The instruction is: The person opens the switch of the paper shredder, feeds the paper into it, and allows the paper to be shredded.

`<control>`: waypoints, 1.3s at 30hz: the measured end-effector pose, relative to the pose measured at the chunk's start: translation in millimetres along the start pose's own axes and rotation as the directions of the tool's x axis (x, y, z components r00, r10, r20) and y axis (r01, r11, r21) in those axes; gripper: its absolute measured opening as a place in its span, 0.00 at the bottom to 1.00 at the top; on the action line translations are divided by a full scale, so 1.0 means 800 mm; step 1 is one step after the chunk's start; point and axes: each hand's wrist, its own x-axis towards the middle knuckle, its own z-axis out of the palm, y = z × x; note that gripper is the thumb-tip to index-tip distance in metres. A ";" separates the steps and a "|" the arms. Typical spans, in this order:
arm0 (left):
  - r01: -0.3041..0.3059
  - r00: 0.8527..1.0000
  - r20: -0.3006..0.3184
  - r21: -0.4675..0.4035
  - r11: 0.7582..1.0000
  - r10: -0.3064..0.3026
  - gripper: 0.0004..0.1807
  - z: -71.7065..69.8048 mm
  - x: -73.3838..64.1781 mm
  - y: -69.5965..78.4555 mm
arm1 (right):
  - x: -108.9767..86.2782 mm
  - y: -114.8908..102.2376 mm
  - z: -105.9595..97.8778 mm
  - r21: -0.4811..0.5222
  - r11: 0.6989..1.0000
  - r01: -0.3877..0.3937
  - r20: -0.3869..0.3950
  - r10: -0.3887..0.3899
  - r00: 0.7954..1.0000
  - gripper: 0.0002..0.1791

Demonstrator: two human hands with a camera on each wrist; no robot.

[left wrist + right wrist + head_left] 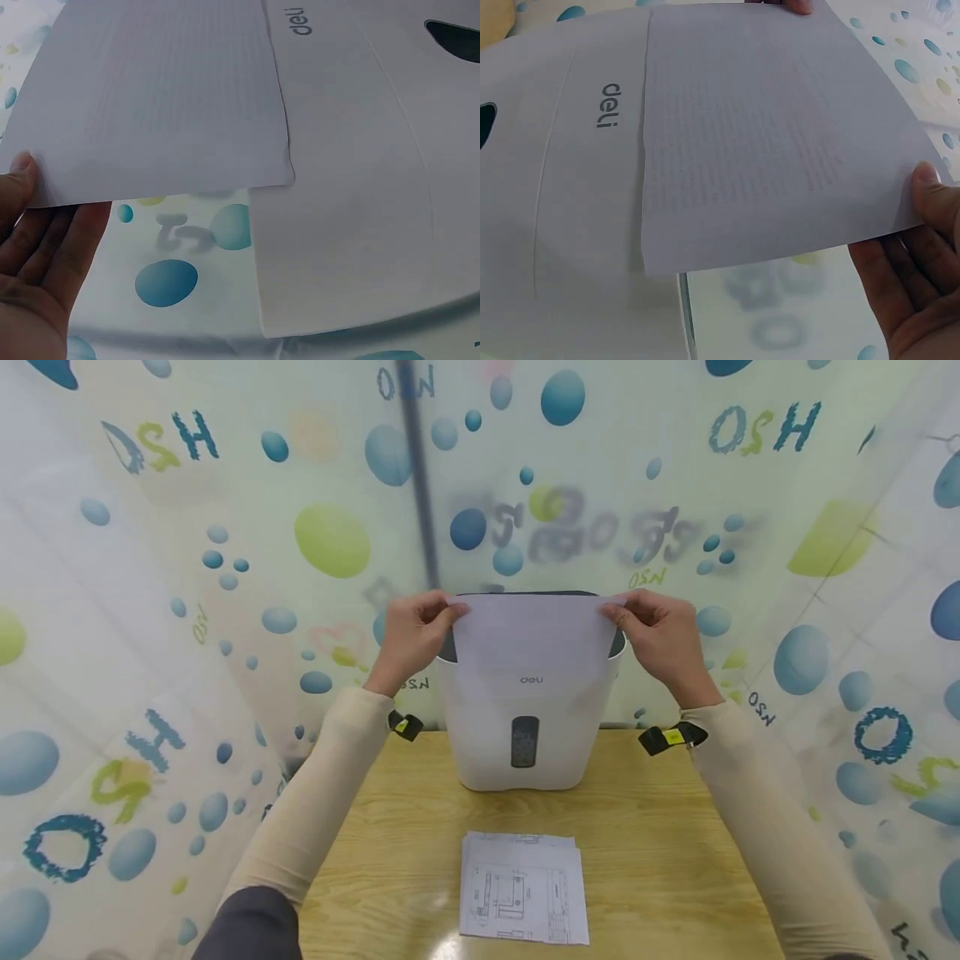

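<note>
A sheet of paper (532,631) hangs upright in front of the upper part of a white deli paper shredder (480,735). My left hand (416,631) pinches its upper left corner between thumb and fingers. At the upper right corner, my right hand (663,639) holds the sheet the same way. Faint print shows through the paper (735,135) in the right wrist view. The sheet's lower edge overlaps the shredder's front (352,150) just above the logo. Behind the sheet, most of the shredder's dark top is hidden.
A small stack of printed drawings (525,889) lies on the wooden table (397,860) in front of the shredder. Dark window (525,742) sits low in the shredder's front. A dotted curtain (330,493) surrounds the table at the back and sides.
</note>
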 end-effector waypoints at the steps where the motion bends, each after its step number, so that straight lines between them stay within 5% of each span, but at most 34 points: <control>1: -0.004 1.000 -0.002 -0.001 1.000 0.004 0.10 -0.001 0.003 0.000 | 0.003 -0.001 0.000 0.004 1.000 -0.001 -0.003 0.001 1.000 0.09; 18: -0.010 1.000 -0.012 0.038 0.999 0.011 0.15 -0.020 0.054 0.001 | 0.060 -0.017 -0.001 0.011 0.999 -0.047 -0.018 0.047 0.999 0.13; 29: 0.072 0.997 -0.009 0.072 0.995 -0.072 0.17 -0.011 0.085 -0.020 | 0.096 0.001 0.007 -0.045 0.998 -0.047 0.004 0.047 0.999 0.14; 39: 0.153 0.988 -0.017 0.084 0.985 -0.152 0.18 -0.004 0.106 -0.037 | 0.126 0.019 0.017 0.026 0.995 -0.096 0.049 0.095 0.994 0.13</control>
